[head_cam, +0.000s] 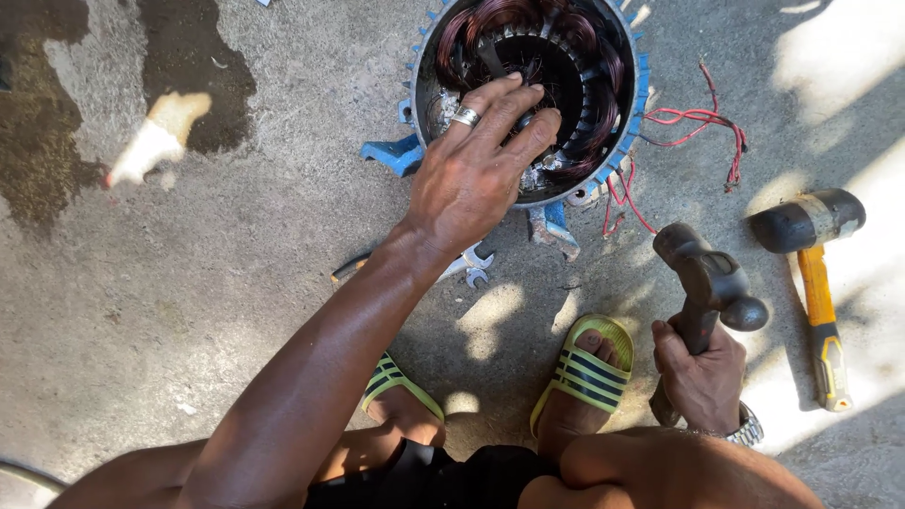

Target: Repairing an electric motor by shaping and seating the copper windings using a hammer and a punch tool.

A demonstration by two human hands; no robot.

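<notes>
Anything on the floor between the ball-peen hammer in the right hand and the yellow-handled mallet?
Nothing: in the head view, only bare concrete lies between the ball-peen hammer in the right hand and the yellow-handled mallet.
</notes>
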